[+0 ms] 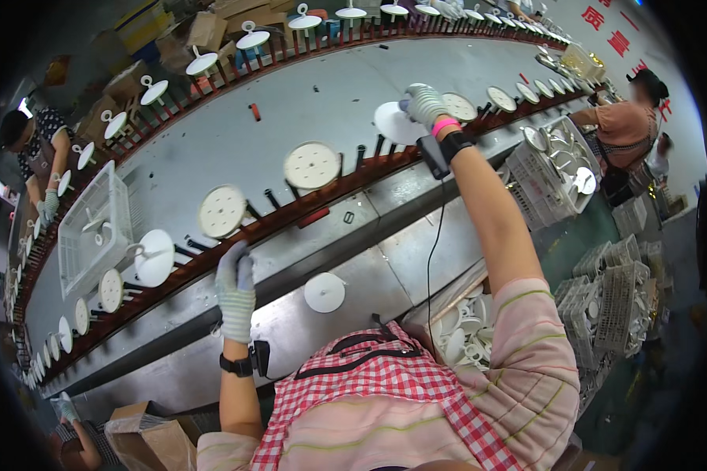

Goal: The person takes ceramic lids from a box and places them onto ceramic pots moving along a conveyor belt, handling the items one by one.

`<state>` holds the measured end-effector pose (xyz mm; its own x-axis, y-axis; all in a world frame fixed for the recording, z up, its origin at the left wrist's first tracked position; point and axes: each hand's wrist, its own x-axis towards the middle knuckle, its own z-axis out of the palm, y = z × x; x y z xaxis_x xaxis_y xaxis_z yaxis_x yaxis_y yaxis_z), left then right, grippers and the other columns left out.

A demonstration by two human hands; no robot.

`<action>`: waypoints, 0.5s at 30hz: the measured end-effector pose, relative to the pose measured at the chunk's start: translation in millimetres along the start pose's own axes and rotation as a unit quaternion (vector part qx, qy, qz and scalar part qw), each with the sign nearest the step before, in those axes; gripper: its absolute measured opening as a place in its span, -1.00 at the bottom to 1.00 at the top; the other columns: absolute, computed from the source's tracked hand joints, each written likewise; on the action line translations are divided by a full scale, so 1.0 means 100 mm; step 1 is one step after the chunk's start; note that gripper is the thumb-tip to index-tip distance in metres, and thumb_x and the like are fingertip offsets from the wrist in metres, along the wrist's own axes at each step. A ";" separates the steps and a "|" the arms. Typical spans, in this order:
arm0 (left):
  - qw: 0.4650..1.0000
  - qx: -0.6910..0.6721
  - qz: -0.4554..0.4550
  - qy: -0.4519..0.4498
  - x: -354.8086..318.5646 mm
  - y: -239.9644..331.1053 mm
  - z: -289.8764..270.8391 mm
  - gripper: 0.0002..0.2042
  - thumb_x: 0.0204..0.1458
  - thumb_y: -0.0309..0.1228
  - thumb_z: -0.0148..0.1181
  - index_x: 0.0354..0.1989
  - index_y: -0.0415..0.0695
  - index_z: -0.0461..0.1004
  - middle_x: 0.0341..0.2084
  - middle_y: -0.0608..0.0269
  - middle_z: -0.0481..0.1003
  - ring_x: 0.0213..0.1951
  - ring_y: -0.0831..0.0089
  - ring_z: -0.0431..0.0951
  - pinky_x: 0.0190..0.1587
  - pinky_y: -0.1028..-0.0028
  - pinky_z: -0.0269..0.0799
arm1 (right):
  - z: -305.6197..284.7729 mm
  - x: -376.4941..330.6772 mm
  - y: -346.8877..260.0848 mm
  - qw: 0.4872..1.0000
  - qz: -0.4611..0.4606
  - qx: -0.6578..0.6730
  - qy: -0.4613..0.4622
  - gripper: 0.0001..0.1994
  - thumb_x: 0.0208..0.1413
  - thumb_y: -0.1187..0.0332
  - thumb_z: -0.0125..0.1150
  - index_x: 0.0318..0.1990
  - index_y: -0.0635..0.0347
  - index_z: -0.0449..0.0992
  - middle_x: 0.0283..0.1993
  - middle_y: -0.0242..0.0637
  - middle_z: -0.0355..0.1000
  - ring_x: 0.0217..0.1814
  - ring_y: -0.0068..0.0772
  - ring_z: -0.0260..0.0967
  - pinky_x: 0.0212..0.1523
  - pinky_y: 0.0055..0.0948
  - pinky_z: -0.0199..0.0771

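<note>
My right hand [427,105], in a striped knit glove, reaches out over the conveyor's near rail. Its fingers close at the edge of a white disc [393,124] above the rail's dark pegs; the glove hides part of the disc. My left hand [236,292], gloved alike, is held just below the rail with its fingers stretched up and nothing visible in them. Nearest it on the rail is a round white disc with small holes [221,211], with a similar holed disc [312,166] to its right. Another white disc [324,292] lies on the metal ledge before me.
A white crate [94,228] stands on the grey table at left. White parts fill a box [465,334] by my right side. Crates of parts [554,169] stand at right, beside a co-worker [628,129]. Another person [43,153] works at far left. A thin cable [430,267] hangs from my right wrist.
</note>
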<state>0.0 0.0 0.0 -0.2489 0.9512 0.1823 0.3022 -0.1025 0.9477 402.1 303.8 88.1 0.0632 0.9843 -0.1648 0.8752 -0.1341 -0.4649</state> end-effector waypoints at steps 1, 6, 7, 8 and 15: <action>0.999 0.008 0.011 -0.040 0.07 0.28 0.21 -0.74 0.08 -0.45 0.01 -0.06 -0.21 0.40 -0.20 0.11 0.47 -0.16 0.42 0.48 -0.06 0.43 0.36 | 0.04 -0.09 -0.04 0.998 -0.038 -0.038 0.033 -0.52 -0.03 0.12 0.09 0.07 0.07 0.39 -0.04 0.03 0.40 0.00 -0.22 0.39 0.07 -0.23 0.33; 0.959 0.048 0.245 -0.133 0.99 1.05 1.47 -0.73 0.08 -0.34 -0.06 -0.09 -0.20 0.38 -0.19 -0.05 0.43 -0.10 0.06 0.42 -0.04 0.30 0.30 | 0.20 -0.45 -0.47 0.986 -0.104 -0.073 0.113 -0.60 -0.03 0.14 0.05 -0.03 0.10 0.44 -0.06 -0.01 0.41 -0.02 0.00 0.36 0.02 -0.21 0.34; 0.964 0.048 0.234 -0.118 1.29 0.96 1.73 -0.70 0.08 -0.30 -0.07 -0.09 -0.20 0.38 -0.18 -0.07 0.43 -0.10 0.05 0.42 -0.04 0.29 0.30 | 0.29 -0.53 -0.52 0.983 -0.118 -0.040 0.132 -0.61 -0.03 0.15 0.05 -0.06 0.12 0.45 -0.06 -0.02 0.41 -0.04 0.02 0.36 0.01 -0.19 0.34; 0.966 0.037 0.227 -0.117 1.52 0.96 2.08 -0.68 0.08 -0.27 -0.07 -0.09 -0.20 0.38 -0.17 -0.09 0.43 -0.09 0.03 0.41 -0.04 0.29 0.30 | 0.42 -0.49 -0.39 0.979 -0.152 -0.049 0.125 -0.62 -0.05 0.16 0.05 -0.08 0.14 0.45 -0.10 -0.02 0.42 -0.07 0.04 0.37 -0.01 -0.18 0.35; 0.949 0.233 -0.007 -0.213 2.27 0.78 2.43 -0.67 0.05 -0.26 -0.05 -0.04 -0.10 0.41 -0.09 -0.03 0.44 -0.06 0.03 0.44 -0.05 0.23 0.37 | 0.91 -0.66 -0.31 0.957 -0.244 0.028 0.156 -0.68 -0.14 0.40 0.10 -0.13 0.15 0.46 -0.05 -0.06 0.35 -0.01 0.04 0.28 0.02 -0.20 0.29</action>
<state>190.5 278.2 51.2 0.1091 0.9930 -0.0458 0.7006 -0.0442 0.7121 327.1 232.3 33.9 -0.1995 0.9165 0.3468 0.8104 0.3532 -0.4674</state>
